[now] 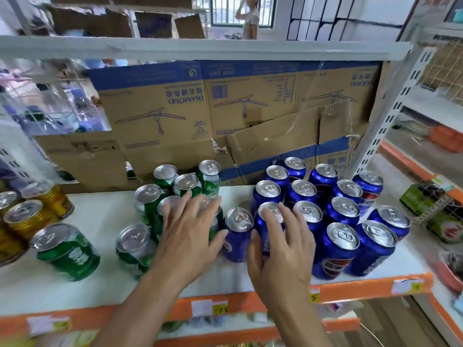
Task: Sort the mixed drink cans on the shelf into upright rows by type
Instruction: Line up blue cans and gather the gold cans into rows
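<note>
Print on boxes, cans and tags
"DIAMOND" stands upside down on brown-and-blue cardboard boxes [160,108] along the white shelf's [105,216] back edge; blue aluminium cans [333,259] show Pepsi logos; a paper tag [220,309] on its orange front edge reads "15".

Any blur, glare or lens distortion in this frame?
Head view: the wide-angle lens bows the white upper shelf beam; fingertips of the left hand smear with motion; silver lids of the blue drink cans catch soft glare but stay sharp; the far-left edge is smeared; lighting is even.

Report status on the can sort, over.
Left hand open, spread over the green cans. Right hand grips a blue can at the front of the blue cluster. One purplish can stands between the two groups.
</note>
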The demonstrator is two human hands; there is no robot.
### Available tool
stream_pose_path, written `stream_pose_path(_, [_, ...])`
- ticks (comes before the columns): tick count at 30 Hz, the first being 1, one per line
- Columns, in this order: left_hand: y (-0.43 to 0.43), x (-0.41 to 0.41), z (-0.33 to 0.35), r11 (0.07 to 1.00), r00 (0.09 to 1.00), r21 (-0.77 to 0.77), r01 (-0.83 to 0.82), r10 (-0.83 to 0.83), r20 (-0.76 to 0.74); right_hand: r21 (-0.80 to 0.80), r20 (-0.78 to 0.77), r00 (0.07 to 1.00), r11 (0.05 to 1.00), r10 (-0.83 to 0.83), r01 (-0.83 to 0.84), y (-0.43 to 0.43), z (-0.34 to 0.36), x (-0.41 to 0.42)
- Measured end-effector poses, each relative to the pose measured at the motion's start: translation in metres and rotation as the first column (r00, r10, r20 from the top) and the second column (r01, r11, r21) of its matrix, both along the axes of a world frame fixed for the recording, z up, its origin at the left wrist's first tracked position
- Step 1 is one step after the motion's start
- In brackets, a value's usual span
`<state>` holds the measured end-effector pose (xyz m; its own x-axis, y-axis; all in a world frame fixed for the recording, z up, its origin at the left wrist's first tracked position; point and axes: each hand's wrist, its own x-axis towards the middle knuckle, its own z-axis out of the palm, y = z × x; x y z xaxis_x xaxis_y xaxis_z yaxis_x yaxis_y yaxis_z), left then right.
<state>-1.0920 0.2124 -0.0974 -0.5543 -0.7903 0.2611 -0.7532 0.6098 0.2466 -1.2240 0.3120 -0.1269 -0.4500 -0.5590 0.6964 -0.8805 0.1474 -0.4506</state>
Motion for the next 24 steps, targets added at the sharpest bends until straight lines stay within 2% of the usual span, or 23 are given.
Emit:
stream_pose_path(6, [0.000, 0.095, 0.011, 0.953, 0.953, 0.014, -0.301, 0.301, -0.024, 0.116, 0.018, 0.957, 0.950, 0.290, -0.290, -0.058, 0.018, 0.059])
stream_pose_path(11, [0.007, 0.188, 0.011, 0.859, 0.859, 0.039, -0.511, 0.511, -0.002, 0.173, 0.038, 0.831, 0.815, 0.556, -0.553, -0.105, 0.032, 0.138])
stream_pose_path(16, [0.001, 0.283, 0.008, 0.740, 0.741, 0.095, -0.666, 0.671, -0.037, 0.295, 0.050, 0.731, 0.690, 0.680, -0.662, -0.142, 0.040, 0.219])
stream_pose_path(21, [-0.012, 0.390, 0.008, 0.663, 0.665, 0.127, -0.737, 0.746, -0.032, 0.398, 0.008, 0.679, 0.621, 0.734, -0.675, -0.176, 0.042, 0.316])
stream_pose_path(24, [-0.031, 0.464, 0.009, 0.634, 0.638, 0.110, -0.765, 0.770, -0.004, 0.524, 0.012, 0.645, 0.545, 0.764, -0.655, -0.203, 0.044, 0.391])
